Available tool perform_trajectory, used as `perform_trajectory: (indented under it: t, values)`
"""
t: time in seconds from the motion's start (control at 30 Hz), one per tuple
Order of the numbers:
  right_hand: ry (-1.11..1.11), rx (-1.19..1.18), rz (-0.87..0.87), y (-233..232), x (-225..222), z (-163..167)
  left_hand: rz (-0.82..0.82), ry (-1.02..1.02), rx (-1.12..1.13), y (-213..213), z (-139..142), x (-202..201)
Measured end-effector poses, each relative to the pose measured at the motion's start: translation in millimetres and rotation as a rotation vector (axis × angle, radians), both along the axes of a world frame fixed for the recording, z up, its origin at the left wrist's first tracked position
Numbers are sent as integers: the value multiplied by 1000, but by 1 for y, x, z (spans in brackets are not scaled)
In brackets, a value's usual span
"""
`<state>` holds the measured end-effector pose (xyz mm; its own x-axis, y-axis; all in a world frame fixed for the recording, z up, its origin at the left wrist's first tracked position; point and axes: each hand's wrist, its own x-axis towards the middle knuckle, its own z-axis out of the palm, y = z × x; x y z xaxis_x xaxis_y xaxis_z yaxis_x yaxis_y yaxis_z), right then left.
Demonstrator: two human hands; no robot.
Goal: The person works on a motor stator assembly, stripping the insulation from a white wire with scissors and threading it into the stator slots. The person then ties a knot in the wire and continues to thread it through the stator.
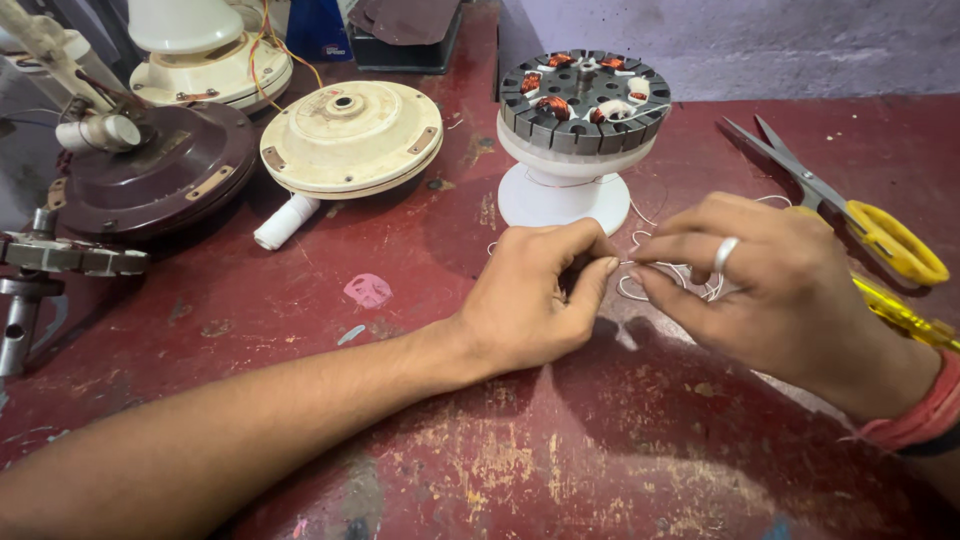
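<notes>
White thread-like cord point(668, 278) is lying in loose loops on the worn maroon workbench point(560, 450), just in front of the fan stator point(584, 100) on its white stand. Left of the stator, a cream fan housing point(350, 135) is sitting beside a dark brown one point(150, 165). The left hand point(530, 300), in front of the stator, is pinching one end of the cord between thumb and forefinger. The right hand point(770, 285), ring on one finger, is closing its fingertips on the loops just beside it. Keeping both pinches close together and the cord taut should help stop tangling. Right of the stator, yellow-handled scissors point(850, 215) are lying within reach.
</notes>
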<state>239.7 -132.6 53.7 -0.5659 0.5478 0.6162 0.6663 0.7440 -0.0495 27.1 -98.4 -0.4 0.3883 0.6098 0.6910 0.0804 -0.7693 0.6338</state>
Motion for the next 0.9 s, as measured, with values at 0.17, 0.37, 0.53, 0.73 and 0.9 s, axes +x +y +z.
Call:
perform_trajectory:
  t: [0.17, 0.37, 0.53, 0.73, 0.9]
  values:
    - [-131, 98, 76, -4, -7, 9, -25, 14, -2, -2, 1, 0]
    - [473, -1166, -355, 19, 14, -30, -107, 98, 259, -1, 1, -4]
    - [818, -1567, -97, 43, 49, -43, -126, 64, 226, -3, 0, -3]
    - [897, -1029, -76, 44, 51, -21, 12, 17, -91, -2, 2, 1]
    - [723, -1077, -168, 25, 13, -27, -16, -63, -218, 1, 0, 6]
